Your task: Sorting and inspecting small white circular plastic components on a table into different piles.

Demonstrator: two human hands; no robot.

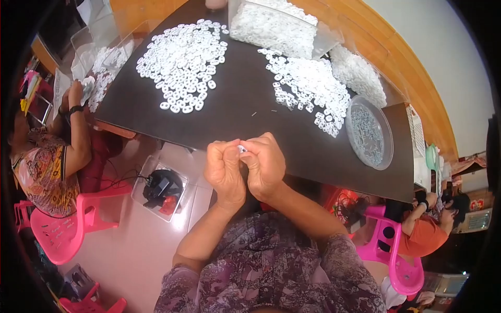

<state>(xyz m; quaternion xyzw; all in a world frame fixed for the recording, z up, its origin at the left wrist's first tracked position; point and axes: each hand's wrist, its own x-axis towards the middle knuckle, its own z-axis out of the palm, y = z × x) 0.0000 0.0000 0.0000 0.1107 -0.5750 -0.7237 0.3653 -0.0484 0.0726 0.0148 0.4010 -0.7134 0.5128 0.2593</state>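
Observation:
My left hand (224, 168) and my right hand (265, 163) meet just above the table's near edge, thumbs and fingers pinched together. Between the fingertips they grip a small white plastic piece (242, 149) with a dark hole showing; the fingers cover most of it. Beyond my hands, two tiny metal pins or screws lie loose on the dark table (235, 96). A heap of white oval two-holed pieces (182, 62) spreads at the far left. At the far right is a heap of smaller white pieces (310, 83).
A round clear tub (387, 135) of small metal pins or screws stands at right. Clear bins (321, 41) of white pieces line the back. One person (47, 172) sits at left near a pink chair (57, 235), another (430, 229) at right. A tray (180, 211) sits below.

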